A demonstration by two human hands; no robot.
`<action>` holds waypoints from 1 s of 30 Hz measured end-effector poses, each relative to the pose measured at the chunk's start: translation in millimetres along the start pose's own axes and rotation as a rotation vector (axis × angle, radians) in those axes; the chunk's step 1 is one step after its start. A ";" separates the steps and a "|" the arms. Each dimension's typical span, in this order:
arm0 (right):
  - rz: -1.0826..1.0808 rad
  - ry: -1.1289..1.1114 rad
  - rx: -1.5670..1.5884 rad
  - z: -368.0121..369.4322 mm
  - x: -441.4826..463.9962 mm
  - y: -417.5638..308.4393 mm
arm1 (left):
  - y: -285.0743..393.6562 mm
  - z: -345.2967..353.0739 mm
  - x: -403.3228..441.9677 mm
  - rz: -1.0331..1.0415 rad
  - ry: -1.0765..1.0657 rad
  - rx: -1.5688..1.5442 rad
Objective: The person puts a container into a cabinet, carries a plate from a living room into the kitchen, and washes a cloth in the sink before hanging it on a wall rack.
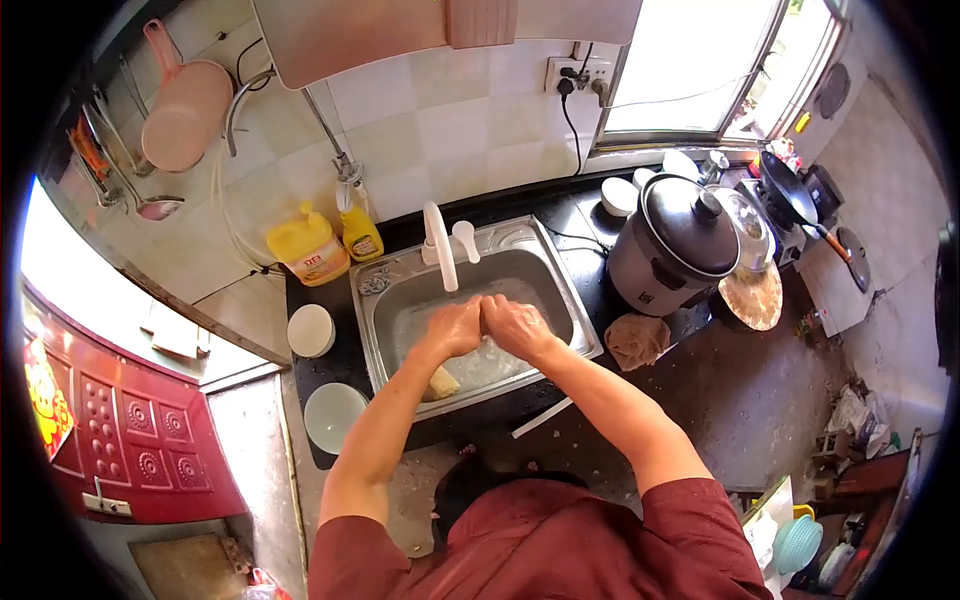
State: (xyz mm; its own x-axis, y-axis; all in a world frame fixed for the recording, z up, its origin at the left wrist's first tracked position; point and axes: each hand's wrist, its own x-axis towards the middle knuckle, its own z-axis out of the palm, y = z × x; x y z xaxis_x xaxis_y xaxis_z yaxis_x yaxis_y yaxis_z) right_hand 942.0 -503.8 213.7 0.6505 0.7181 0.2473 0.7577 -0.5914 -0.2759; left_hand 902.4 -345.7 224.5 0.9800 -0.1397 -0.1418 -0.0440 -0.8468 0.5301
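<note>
Over the steel sink (582, 330), my left hand (455, 327) and my right hand (515, 325) meet just below the spout of the white faucet (440, 245). Both have their fingers curled in and pressed together. Whatever lies between them, if anything, is hidden. Shallow cloudy water (490, 365) covers the basin's bottom under my hands. A yellowish sponge or cloth (443, 382) lies in the lower left of the basin, beneath my left wrist. A metal scrubber (374, 284) rests on the sink's upper left corner.
Two bowls, one upper (311, 331) and one lower (336, 418), stand left of the sink. Yellow bottles (310, 250) are behind it. To the right are a large cooker (665, 245), a brown cloth (637, 341) and a pan (790, 188). A metal cabinet (370, 35) hangs above.
</note>
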 end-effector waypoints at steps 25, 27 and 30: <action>0.897 -0.272 1.469 -25.8 -45.6 -65.5 | 19.7 50.6 12.1 -0.146 -0.060 -1.532; 0.857 -0.237 1.201 -30.4 -40.7 -67.7 | 21.1 46.0 14.2 -0.206 0.035 -1.494; 0.669 -0.105 0.847 -5.9 -33.7 -63.0 | 10.2 51.4 18.6 -0.233 0.161 -1.451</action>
State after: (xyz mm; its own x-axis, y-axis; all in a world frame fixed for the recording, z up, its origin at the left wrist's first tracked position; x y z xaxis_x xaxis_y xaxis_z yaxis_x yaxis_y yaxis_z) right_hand 872.6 -493.0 228.2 0.8805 0.3956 -0.2613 -0.0572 -0.4585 -0.8869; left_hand 910.2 -383.4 184.3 0.9525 0.0634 -0.2980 0.2467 0.4137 0.8764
